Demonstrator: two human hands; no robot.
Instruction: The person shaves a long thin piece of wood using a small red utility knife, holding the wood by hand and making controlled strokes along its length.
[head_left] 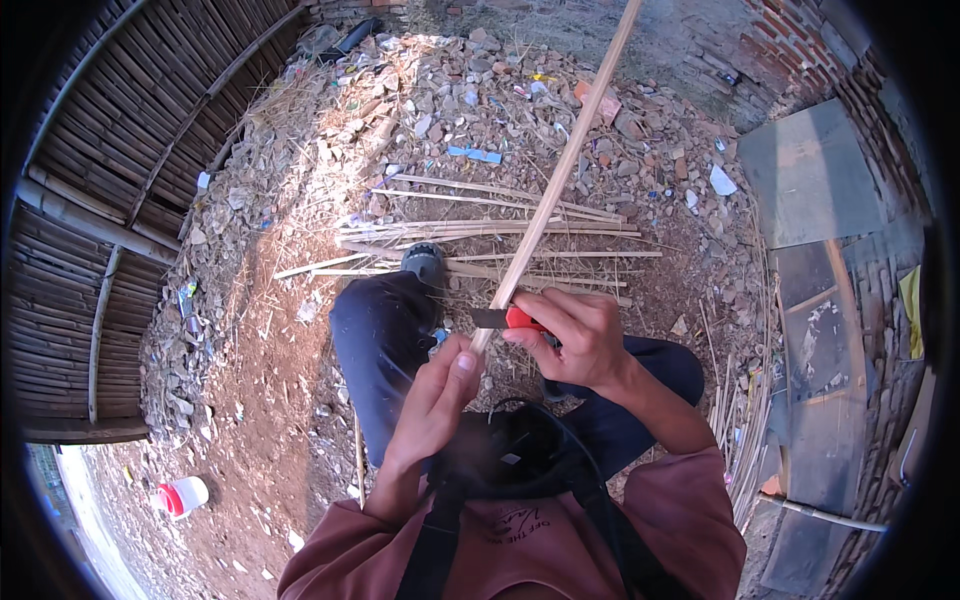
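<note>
A long pale bamboo strip (560,180) slants up and away from me toward the top of the view. Near its lower end my left hand (432,398) is closed around it, thumb on top. My right hand (578,335) grips the red handle of a knife (522,318). The dark blade lies across the strip, just above my left fingers, and touches or nearly touches it. Beyond my hands, several split bamboo strips (540,228) lie crosswise on the ground beside my shoe (424,264).
Rubble and stones (470,110) cover the ground ahead. A bamboo slat wall (130,130) stands left, with a red and white jug (182,496) nearer me. Boards (815,170) lean by a brick wall at right, and more thin strips (745,440) lie beside my right knee.
</note>
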